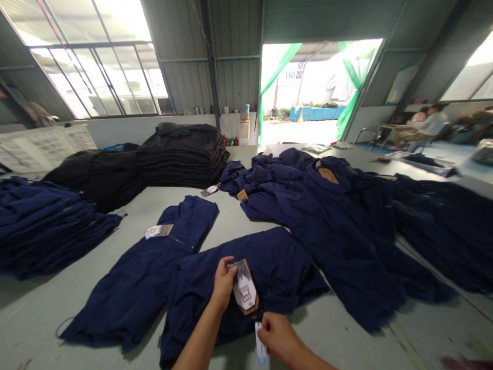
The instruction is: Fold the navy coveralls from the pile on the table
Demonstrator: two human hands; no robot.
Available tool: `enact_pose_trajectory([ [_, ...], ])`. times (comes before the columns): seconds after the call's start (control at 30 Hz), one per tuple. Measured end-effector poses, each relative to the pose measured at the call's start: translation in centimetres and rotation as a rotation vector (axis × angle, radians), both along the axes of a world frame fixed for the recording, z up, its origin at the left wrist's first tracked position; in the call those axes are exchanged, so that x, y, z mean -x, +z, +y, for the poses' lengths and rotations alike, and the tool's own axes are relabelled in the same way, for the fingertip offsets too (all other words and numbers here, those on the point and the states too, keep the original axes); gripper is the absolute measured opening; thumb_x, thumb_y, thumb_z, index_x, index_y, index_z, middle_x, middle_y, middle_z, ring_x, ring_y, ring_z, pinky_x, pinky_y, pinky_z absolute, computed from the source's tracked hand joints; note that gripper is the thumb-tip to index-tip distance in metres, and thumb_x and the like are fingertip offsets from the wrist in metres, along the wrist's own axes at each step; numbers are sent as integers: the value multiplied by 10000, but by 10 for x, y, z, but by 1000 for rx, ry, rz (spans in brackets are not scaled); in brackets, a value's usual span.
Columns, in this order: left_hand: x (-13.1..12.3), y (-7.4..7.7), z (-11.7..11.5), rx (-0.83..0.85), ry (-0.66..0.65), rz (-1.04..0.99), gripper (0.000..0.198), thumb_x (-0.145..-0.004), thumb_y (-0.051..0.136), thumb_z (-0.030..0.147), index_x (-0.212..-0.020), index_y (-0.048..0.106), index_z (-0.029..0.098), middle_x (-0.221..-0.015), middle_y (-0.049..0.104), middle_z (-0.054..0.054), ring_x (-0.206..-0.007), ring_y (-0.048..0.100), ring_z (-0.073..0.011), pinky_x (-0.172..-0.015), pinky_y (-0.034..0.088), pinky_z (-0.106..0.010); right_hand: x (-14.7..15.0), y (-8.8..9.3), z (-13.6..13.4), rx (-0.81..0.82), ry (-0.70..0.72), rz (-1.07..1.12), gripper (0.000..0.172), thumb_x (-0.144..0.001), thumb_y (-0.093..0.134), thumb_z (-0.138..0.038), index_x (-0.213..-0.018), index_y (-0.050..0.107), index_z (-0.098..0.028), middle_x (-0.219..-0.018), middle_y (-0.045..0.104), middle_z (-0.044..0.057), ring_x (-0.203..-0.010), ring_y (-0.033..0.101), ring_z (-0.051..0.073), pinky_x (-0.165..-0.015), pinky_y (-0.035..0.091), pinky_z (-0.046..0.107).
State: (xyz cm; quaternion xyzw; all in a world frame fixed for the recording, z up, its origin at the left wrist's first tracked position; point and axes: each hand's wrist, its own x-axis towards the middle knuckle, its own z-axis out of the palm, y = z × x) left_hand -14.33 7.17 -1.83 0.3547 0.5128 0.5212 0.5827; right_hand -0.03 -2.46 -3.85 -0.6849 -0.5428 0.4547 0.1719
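Between thumb and fingers, my left hand grips the upper end of a hang tag with a dark mountain print and a red logo. My right hand pinches a narrow white label just below the tag's lower end. Both are above a folded navy garment lying on the table in front of me. Left of it lies another folded navy garment, with a similar hang tag on top.
Loose navy garments heap across the right of the table. Stacked black garments stand at the back left, beside a navy pile. A person sits at the far right. A doorway with green curtains opens behind.
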Motion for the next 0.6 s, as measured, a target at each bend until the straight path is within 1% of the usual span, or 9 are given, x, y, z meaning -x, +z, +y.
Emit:
enact_pose_trajectory([
  [0.13,-7,3,1,-26,-79,10,444,-609,593,276,-1018,435,200,-649,553,62,-554,555,-95,-550,452,-223,-9,34,10,74,-22,259,267,-542,484,-129,-794,455,-212,-398,449,-123,-333,446,92,-372,320,181],
  [0.2,-11,1,2,-29,-116,39,429,-612,590,255,-1011,448,191,-645,559,53,-558,556,-99,-549,455,-225,-9,48,21,131,-28,429,219,-577,484,-194,-794,456,-198,-449,514,-90,-374,495,101,-386,344,188],
  [0.27,-14,-2,4,-21,-135,88,403,-624,576,225,-1007,461,177,-656,571,36,-580,564,-106,-560,460,-226,-7,56,34,195,-49,554,183,-609,476,-237,-783,476,-179,-614,616,-19,-500,583,120,-448,398,205],
  [0.3,-15,-5,5,-17,-134,119,398,-635,562,209,-1019,463,170,-680,582,22,-605,572,-111,-577,466,-230,-6,58,40,219,-57,557,190,-617,478,-236,-796,486,-173,-688,639,5,-561,609,132,-484,420,216],
  [0.33,-15,-7,6,-13,-127,154,405,-647,547,191,-1042,461,163,-722,595,4,-642,582,-117,-603,473,-237,-5,58,45,223,-55,505,201,-623,483,-226,-816,494,-172,-725,647,16,-603,621,142,-514,433,227],
  [0.4,-15,-10,7,-13,-98,236,447,-660,525,154,-1102,453,149,-865,607,-50,-756,594,-138,-689,483,-265,-4,57,52,135,7,235,180,-650,500,-214,-826,518,-180,-726,649,21,-651,623,157,-569,443,249],
  [0.5,-12,-11,1,-51,-51,346,505,-645,505,88,-1146,473,141,-1143,527,-110,-1015,531,-174,-889,424,-313,-4,54,54,-172,145,-278,171,-725,493,-227,-875,566,-190,-804,656,56,-795,605,190,-702,435,295],
  [0.53,-11,-9,-2,-89,-57,416,508,-641,490,68,-1144,491,140,-1196,500,-112,-1085,489,-180,-947,383,-323,-3,54,53,-276,190,-384,206,-748,480,-220,-929,573,-194,-888,652,72,-873,586,202,-766,419,316],
  [0.6,-7,-5,-13,-201,-108,677,491,-667,448,58,-1143,525,149,-1236,493,-102,-1162,423,-184,-1017,308,-345,-1,52,48,-436,301,-462,306,-785,449,-220,-1076,544,-223,-1088,601,79,-1043,511,223,-900,352,374],
])
